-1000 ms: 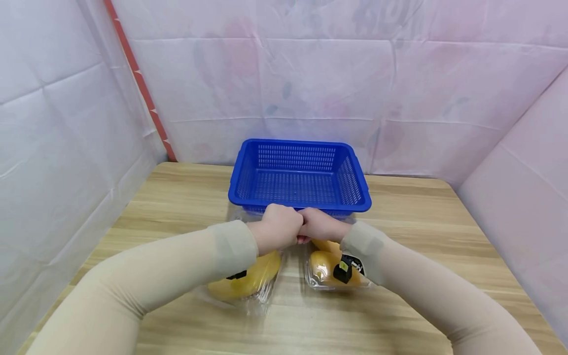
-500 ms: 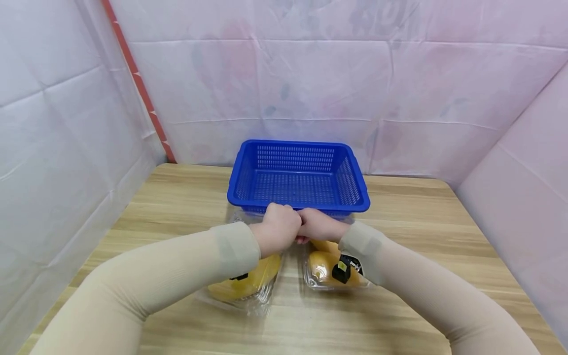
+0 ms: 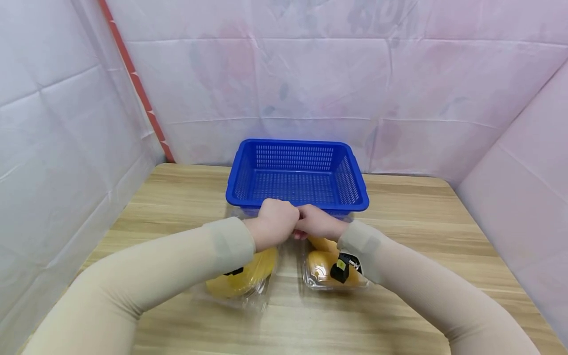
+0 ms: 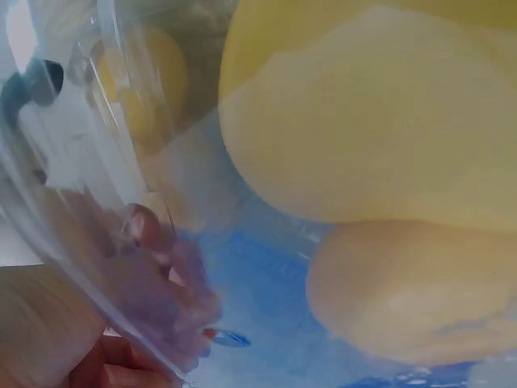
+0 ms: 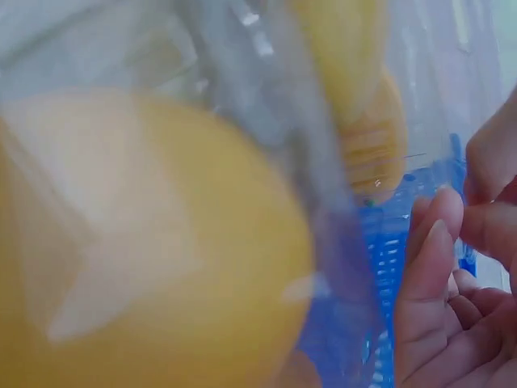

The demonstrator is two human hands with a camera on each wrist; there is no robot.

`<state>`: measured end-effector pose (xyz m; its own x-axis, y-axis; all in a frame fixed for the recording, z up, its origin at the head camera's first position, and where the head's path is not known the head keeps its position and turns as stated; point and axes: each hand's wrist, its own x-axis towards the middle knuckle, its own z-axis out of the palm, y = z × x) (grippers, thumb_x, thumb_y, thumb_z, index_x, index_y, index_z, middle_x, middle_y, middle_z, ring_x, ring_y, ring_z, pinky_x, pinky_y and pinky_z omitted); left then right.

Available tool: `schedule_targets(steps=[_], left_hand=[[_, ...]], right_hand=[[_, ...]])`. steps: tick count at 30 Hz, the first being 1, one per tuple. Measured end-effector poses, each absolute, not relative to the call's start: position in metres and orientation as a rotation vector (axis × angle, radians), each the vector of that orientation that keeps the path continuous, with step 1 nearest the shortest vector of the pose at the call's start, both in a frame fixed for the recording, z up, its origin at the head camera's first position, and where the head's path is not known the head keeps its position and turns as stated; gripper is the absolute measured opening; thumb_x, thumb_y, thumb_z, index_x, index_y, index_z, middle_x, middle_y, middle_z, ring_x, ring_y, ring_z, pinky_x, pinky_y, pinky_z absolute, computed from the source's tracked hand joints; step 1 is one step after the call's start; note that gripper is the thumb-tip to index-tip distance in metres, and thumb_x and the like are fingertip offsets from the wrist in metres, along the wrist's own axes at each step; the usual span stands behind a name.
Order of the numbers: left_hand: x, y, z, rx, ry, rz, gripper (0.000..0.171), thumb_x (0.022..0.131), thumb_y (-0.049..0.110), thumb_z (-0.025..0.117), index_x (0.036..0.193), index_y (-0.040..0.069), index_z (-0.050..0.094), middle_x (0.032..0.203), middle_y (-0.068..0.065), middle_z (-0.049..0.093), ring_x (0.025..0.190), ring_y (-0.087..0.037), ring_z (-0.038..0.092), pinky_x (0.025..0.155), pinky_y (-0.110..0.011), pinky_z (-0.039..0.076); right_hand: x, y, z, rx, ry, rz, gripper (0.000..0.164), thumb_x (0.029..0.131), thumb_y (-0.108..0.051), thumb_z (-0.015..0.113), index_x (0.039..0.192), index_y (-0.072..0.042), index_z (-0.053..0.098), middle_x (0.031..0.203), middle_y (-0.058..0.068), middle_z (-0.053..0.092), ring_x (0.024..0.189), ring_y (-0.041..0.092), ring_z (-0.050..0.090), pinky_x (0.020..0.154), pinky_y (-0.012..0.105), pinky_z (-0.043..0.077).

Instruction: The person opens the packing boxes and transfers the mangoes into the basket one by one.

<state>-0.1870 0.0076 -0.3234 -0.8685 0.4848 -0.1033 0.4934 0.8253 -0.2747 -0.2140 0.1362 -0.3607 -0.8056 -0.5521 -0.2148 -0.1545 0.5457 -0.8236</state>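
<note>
- Left hand [image 3: 276,224] is bent in, with its knuckles up; I cannot tell if it has hold of something.
- Right hand [image 3: 316,223] is right up against it, with its fingers bent too; what they hold, if anything, is hidden.
- Under the left arm is a clear plastic box [image 3: 259,298] with big yellow fruit [image 3: 255,273] in it.
- Under the right arm is a second clear box [image 3: 312,284], with orange-yellow fruit [image 3: 320,264] in it.
- Both boxes sit on the wooden table [image 3: 293,328], on the near side of the blue basket [image 3: 295,142].
- The basket has lots of little holes and stands behind the hands.
- Behind it hangs a pale pink and white cloth [image 3: 310,79].
</note>
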Motion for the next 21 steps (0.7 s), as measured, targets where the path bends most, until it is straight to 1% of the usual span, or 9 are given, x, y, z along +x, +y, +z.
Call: schedule_targets(steps=[3, 7, 14, 18, 21], left_hand=[[-0.187, 0.006, -0.322, 0.805, 2.977, -0.421, 0.017, 0.090, 0.015, 0.057, 0.082, 0.020, 0.071, 0.077, 0.004, 0.066, 0.066, -0.009, 0.059, 0.053, -0.032, 0.052], [-0.186, 0.006, -0.321, 0.819, 2.974, -0.408, 0.014, 0.089, 0.015, 0.059, 0.082, 0.020, 0.071, 0.079, 0.003, 0.067, 0.067, -0.011, 0.060, 0.054, -0.033, 0.052], [-0.183, 0.007, -0.320, 0.816, 2.955, -0.407, 0.013, 0.088, 0.013, 0.060, 0.082, 0.019, 0.070, 0.078, 0.003, 0.066, 0.065, -0.010, 0.057, 0.054, -0.033, 0.052], [-0.182, 0.006, -0.315, 0.820, 2.961, -0.403, 0.013, 0.089, 0.016, 0.060, 0.083, 0.019, 0.071, 0.076, 0.002, 0.065, 0.065, -0.011, 0.058, 0.054, -0.034, 0.052], [-0.183, 0.004, -0.307, 0.806, 2.970, -0.376, 0.013, 0.089, 0.019, 0.060, 0.081, 0.018, 0.070, 0.073, 0.002, 0.064, 0.064, -0.011, 0.057, 0.053, -0.035, 0.052]], right_hand=[[-0.213, 0.136, -0.360, -0.507, 2.252, -1.273, 0.017, 0.091, -0.006, 0.050, 0.101, 0.003, 0.060, 0.066, 0.005, 0.060, 0.059, 0.013, 0.056, 0.059, 0.029, 0.051], [-0.210, 0.133, -0.359, -0.448, 2.196, -1.338, 0.018, 0.091, -0.006, 0.049, 0.102, 0.004, 0.059, 0.065, 0.005, 0.058, 0.059, 0.013, 0.054, 0.059, 0.027, 0.050], [-0.209, 0.128, -0.358, -0.445, 2.300, -1.222, 0.010, 0.090, -0.010, 0.049, 0.087, -0.005, 0.057, 0.064, 0.006, 0.054, 0.058, 0.015, 0.050, 0.057, 0.029, 0.050], [-0.208, 0.129, -0.360, -0.477, 2.365, -1.158, 0.012, 0.089, -0.010, 0.051, 0.078, -0.006, 0.055, 0.059, 0.003, 0.051, 0.054, 0.014, 0.048, 0.053, 0.028, 0.048], [-0.207, 0.131, -0.362, -0.508, 2.373, -1.129, 0.014, 0.089, -0.009, 0.053, 0.076, -0.006, 0.053, 0.056, 0.003, 0.049, 0.051, 0.013, 0.046, 0.050, 0.026, 0.044]])
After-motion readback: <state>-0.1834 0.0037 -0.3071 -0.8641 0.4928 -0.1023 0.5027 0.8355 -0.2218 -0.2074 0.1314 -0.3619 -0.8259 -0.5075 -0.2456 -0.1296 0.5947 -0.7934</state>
